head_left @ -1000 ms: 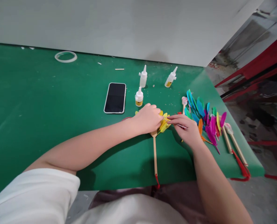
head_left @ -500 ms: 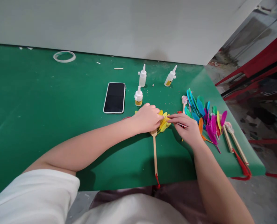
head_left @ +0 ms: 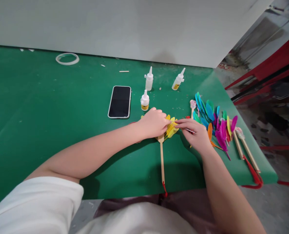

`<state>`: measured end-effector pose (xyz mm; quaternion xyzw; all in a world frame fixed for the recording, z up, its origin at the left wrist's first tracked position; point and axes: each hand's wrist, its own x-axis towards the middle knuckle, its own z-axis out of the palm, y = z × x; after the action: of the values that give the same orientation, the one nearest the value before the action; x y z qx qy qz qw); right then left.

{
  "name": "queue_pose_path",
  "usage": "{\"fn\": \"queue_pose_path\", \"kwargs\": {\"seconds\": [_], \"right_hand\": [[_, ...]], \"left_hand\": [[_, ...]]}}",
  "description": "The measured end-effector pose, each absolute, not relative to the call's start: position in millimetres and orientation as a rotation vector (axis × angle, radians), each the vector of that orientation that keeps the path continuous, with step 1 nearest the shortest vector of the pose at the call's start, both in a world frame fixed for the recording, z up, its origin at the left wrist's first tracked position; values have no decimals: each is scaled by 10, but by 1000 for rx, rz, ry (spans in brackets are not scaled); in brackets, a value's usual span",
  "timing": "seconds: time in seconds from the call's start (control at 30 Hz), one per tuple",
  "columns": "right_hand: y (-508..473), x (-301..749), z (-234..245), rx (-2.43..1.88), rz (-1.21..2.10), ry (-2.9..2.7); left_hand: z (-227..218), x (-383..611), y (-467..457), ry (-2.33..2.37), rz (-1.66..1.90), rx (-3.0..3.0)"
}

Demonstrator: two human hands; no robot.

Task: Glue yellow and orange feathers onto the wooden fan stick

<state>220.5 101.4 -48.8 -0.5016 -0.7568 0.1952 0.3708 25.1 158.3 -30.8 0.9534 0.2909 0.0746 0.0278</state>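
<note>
Hardly anything is moving since a second ago: your left hand [head_left: 156, 123] and right hand [head_left: 195, 135] are staying in the same spots, and only your view is shifting a tiny bit. Big and green, the table [head_left: 49, 97] is spreading out under your arms, and a grey wall [head_left: 98, 26] is rising behind it. Over on the right, a pile of bright feathers [head_left: 221, 139] is lying near the table's edge, with two wooden sticks [head_left: 250, 154] resting beside it. Closer in, a wooden handle [head_left: 162, 159] is pointing at you, with a little red tassel [head_left: 164, 189] hanging from its end. At its far end, yellow feathers [head_left: 171, 130] are poking out from under your left hand. That hand is resting there with bent fingers and is hiding what is below, so I can't tell if it is gripping anything. Past your left arm, a phone [head_left: 119, 101] is lying flat. Far back, a white ring [head_left: 67, 59] is lying near the wall. Three small bottles [head_left: 145, 101] are standing beyond your hands. Your right hand is pinching a thin pale stick [head_left: 189, 131] beside the yellow feathers.
</note>
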Motion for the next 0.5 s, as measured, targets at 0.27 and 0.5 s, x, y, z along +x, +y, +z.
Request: {"fn": "queue_pose_path", "kwargs": {"seconds": [0.27,0.5], "right_hand": [[1011,2196,-487,-1296,535,-1916],[1007,2197,-473,-1311,552,-1900]], "left_hand": [[-313,261,1599,895,212,2930],[-318,269,1600,899,196,2928]]}}
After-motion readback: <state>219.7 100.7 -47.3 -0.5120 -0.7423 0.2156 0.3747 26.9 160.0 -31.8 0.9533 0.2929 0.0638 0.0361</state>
